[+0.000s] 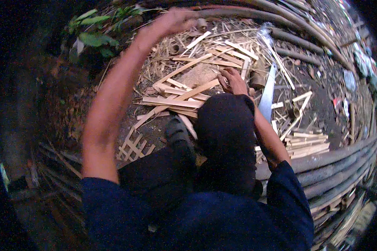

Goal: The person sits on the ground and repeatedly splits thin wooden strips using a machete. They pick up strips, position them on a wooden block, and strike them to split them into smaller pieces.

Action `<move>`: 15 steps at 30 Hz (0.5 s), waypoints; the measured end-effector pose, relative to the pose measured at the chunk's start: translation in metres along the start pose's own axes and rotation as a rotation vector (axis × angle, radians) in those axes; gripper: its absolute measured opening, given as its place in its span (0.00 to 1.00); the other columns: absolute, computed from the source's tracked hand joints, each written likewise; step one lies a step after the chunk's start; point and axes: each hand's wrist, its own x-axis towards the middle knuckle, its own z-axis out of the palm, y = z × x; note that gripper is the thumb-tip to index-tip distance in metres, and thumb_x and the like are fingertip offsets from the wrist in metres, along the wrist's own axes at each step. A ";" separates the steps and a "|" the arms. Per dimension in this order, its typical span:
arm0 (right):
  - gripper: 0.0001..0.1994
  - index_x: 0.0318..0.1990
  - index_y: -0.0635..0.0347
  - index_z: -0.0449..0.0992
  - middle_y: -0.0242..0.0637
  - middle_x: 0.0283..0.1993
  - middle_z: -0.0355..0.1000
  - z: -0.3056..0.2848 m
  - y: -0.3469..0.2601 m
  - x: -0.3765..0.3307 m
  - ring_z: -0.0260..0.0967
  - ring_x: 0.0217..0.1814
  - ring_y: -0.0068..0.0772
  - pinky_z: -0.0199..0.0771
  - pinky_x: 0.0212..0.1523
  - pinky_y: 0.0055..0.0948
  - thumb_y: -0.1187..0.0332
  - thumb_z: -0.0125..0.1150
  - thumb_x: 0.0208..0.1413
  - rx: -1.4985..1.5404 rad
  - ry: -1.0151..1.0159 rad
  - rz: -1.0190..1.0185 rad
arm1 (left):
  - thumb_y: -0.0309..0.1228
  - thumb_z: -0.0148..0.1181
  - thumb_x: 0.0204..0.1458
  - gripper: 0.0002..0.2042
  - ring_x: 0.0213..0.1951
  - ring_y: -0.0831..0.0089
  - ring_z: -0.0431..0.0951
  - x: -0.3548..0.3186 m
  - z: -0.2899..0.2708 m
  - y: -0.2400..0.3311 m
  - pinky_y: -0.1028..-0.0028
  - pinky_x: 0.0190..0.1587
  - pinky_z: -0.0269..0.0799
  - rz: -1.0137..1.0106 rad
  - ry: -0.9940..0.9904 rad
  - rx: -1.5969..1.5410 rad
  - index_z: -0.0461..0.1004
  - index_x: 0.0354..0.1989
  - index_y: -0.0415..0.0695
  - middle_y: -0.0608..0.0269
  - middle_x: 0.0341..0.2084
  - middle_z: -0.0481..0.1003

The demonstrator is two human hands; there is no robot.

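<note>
View from above my head, looking down past my dark-clad knees. My left hand [174, 19] is raised high at the far edge of the view, arm stretched up and away from me; it is blurred, the fingers look curled inward, but I cannot tell whether they grip anything. My right hand [233, 81] is low, just beyond my knee, fingers bent and closed on the end of a pale split bamboo strip [197, 90] that slants away to my left over a wood block [199, 75] lying among the scraps. The strip rests on a loose heap of similar bamboo slats [171, 100] spread over the dirt in front of me. Just right of my right hand lies a handsaw [267, 94], its blade pale and pointing away from me. Further right, near my right elbow, sits a stack of cut strips [308, 144]. A small woven lattice piece [132, 148] lies on the ground by my left forearm. Long round bamboo poles [335, 161] curve along the right and top rim. Green leaves [94, 37] show at upper left.
</note>
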 end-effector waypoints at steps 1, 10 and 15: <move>0.13 0.46 0.59 0.74 0.43 0.46 0.70 0.015 0.003 0.011 0.67 0.50 0.45 0.69 0.48 0.37 0.62 0.53 0.58 -0.016 -0.056 -0.039 | 0.43 0.52 0.56 0.19 0.42 0.59 0.76 -0.004 -0.033 -0.004 0.64 0.47 0.71 0.050 0.172 -0.007 0.72 0.47 0.40 0.52 0.40 0.76; 0.13 0.45 0.62 0.72 0.50 0.43 0.71 0.115 0.070 0.079 0.69 0.45 0.52 0.72 0.44 0.42 0.72 0.47 0.53 -0.217 -0.282 -0.045 | 0.39 0.46 0.61 0.16 0.39 0.75 0.74 -0.177 0.069 0.018 0.70 0.45 0.70 -0.501 -0.348 -1.246 0.71 0.48 0.40 0.63 0.36 0.76; 0.23 0.59 0.61 0.62 0.49 0.61 0.60 0.182 0.086 0.114 0.56 0.64 0.47 0.52 0.66 0.39 0.74 0.44 0.53 -0.142 -0.309 -0.128 | 0.43 0.49 0.59 0.21 0.47 0.66 0.72 -0.262 0.228 0.091 0.67 0.51 0.68 -1.247 -0.242 -1.835 0.64 0.53 0.40 0.55 0.44 0.72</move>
